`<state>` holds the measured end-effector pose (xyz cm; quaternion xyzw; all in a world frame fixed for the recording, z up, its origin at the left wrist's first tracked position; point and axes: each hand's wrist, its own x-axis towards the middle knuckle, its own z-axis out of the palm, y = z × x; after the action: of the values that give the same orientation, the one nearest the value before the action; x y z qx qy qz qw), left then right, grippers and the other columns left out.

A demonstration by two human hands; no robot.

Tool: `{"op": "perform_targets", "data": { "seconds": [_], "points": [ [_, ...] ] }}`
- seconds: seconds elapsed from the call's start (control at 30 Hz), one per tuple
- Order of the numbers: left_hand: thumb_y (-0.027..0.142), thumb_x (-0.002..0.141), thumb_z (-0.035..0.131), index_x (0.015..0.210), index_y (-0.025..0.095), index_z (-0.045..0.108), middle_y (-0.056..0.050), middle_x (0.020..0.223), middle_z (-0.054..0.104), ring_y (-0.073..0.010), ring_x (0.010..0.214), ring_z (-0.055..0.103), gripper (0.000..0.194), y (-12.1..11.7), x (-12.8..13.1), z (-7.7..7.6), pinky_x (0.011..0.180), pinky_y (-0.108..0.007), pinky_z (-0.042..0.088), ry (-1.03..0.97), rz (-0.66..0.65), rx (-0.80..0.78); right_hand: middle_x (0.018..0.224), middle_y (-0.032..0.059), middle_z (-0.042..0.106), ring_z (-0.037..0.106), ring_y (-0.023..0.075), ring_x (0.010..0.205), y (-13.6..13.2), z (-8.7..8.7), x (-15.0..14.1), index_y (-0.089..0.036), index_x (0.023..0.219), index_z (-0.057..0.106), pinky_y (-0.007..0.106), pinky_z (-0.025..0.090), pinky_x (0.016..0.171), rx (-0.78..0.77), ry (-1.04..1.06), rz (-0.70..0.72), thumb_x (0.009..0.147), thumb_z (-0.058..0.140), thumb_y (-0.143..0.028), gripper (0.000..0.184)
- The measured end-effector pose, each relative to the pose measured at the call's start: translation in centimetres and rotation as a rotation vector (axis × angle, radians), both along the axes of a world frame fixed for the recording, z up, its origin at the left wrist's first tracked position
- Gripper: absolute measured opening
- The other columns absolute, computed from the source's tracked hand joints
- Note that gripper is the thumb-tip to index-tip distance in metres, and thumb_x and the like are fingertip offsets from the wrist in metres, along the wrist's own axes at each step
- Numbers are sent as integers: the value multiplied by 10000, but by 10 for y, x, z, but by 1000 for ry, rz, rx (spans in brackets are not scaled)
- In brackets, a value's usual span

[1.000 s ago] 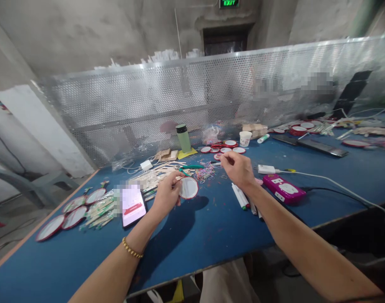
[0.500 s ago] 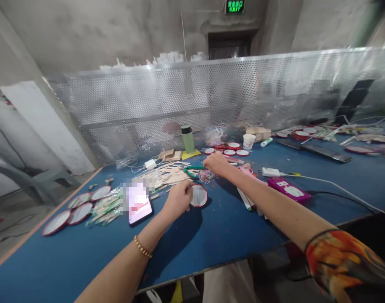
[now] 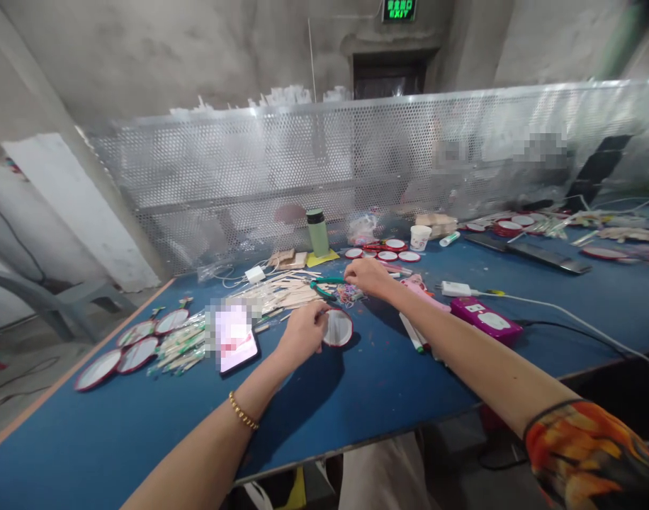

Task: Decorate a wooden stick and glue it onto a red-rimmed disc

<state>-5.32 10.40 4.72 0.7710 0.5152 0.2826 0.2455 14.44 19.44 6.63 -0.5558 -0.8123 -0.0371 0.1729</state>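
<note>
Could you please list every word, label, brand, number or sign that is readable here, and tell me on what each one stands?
"EXIT": on the green lit sign high on the wall; the characters above it are too blurred to quote surely.
Phone: screen contents too blurred to read.
Paper cup: small print, unreadable.
White-and-green tube: any label is too small to read.
No brand or number is readable.
</note>
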Motion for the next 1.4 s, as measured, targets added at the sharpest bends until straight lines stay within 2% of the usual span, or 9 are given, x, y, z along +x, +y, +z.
{"op": "perform_targets", "data": {
  "seconds": [0.2,0.33,0.43,0.6,0.87,1.03,1.2,1.3,1.4],
  "points": [
    [184,824,457,961,177,723,8,595,637,-131,461,581,299,-3,3,2,542,-237,416,54,-12,42,735,14,735,642,121,663,-28,2,15,-150,851,753,204,441,598,-43,312,63,827,591,-235,185],
    [162,773,504,877,166,733,-14,676,681,-155,635,592,252,-2,4,3,596,-238,403,23,-35,121,544,-38,583,520,94,510,-51,-3,19,-141,731,680,207,392,488,-270,917,195,740,663,-331,190],
    [215,788,518,862,149,720,-32,739,698,-158,685,598,224,-3,5,4,640,-246,440,-162,-98,49,540,-41,574,502,84,490,-65,-8,16,-150,711,647,205,383,469,-458,1152,245,681,724,-413,276],
    [272,780,588,851,162,737,-99,1088,714,-213,999,643,198,-13,12,12,849,-302,489,-396,-157,-26,511,-77,521,385,45,423,-76,-14,8,-154,710,654,198,277,424,-612,1210,357,634,776,-462,339],
    [260,781,603,830,154,759,-72,844,735,-190,773,645,195,-25,17,17,724,-294,491,-293,-103,-44,549,-64,535,415,58,476,-86,-14,5,-156,701,673,200,309,461,-686,1186,428,665,742,-386,243],
    [243,751,626,799,165,766,-71,861,750,-200,810,660,168,-29,21,20,755,-299,498,-349,-120,-49,526,-49,531,451,80,473,-91,-11,2,-168,623,609,211,323,462,-840,1342,416,622,653,-269,110],
    [239,747,629,775,164,761,-65,819,739,-180,736,649,154,-29,22,18,684,-277,484,-360,-103,-1,522,-25,538,421,85,459,-94,-5,4,-165,580,589,229,312,451,-851,1604,598,640,602,-239,96],
    [245,750,635,772,161,757,-56,779,726,-165,688,633,149,-28,21,18,637,-262,472,-362,-87,20,517,-42,549,368,67,427,-94,-3,8,-152,733,673,221,290,442,-828,1709,672,670,626,-223,105],
    [263,772,641,801,174,762,-57,835,736,-174,756,648,152,-31,20,21,695,-269,490,-402,-116,78,504,-61,583,354,54,375,-94,-5,9,-154,1129,693,198,256,402,-844,1613,684,718,653,-223,418]
  ]
}}
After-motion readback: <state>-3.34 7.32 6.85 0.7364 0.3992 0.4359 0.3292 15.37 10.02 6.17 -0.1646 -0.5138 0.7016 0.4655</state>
